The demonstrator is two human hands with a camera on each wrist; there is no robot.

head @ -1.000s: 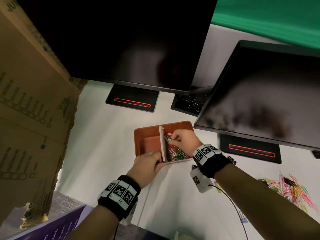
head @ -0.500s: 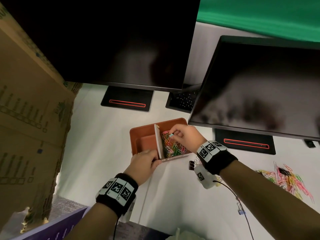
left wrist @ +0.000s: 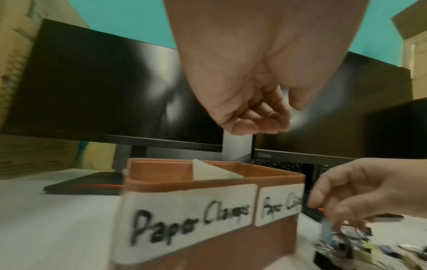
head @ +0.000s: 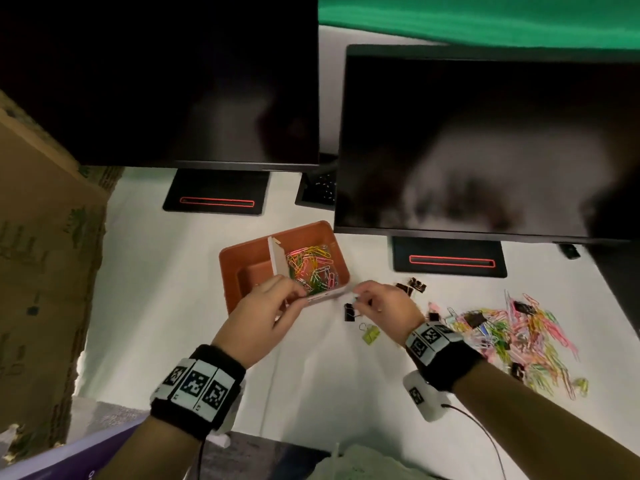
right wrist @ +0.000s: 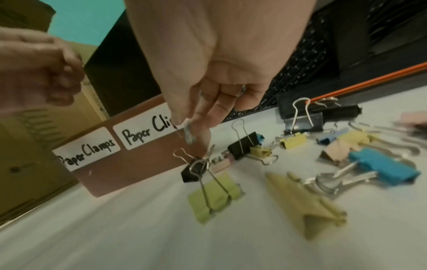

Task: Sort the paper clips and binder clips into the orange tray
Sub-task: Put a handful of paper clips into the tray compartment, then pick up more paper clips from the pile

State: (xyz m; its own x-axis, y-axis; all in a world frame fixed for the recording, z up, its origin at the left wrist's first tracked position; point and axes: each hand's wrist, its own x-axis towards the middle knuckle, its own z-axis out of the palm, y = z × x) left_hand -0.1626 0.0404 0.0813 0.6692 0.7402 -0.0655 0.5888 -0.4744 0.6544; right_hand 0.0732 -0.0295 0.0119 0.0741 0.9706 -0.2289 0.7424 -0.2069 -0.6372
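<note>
The orange tray (head: 242, 258) sits on the white table, split by a white divider (head: 276, 258). Its right half holds coloured paper clips (head: 311, 266); its left half shows nothing inside. Labels on the front (left wrist: 191, 213) read "Paper Clamps" and "Paper Cli…". My left hand (head: 273, 299) hovers just above the tray's front edge, fingers loosely curled and holding nothing (left wrist: 258, 124). My right hand (head: 358, 301) is just right of the tray's front corner and pinches a small light-blue clip (right wrist: 189, 135) above a black binder clip (right wrist: 196, 168) and a green binder clip (right wrist: 215, 195).
A mixed heap of paper clips and binder clips (head: 502, 337) is spread over the table to the right. Two dark monitors (head: 485, 143) on black stands (head: 450, 261) overhang the tray from behind. A cardboard box (head: 41, 254) stands at the left.
My right hand has left the paper-clip compartment and come down to the table right of the tray, still pinching the small clip. My left hand has let go of the tray's front edge.
</note>
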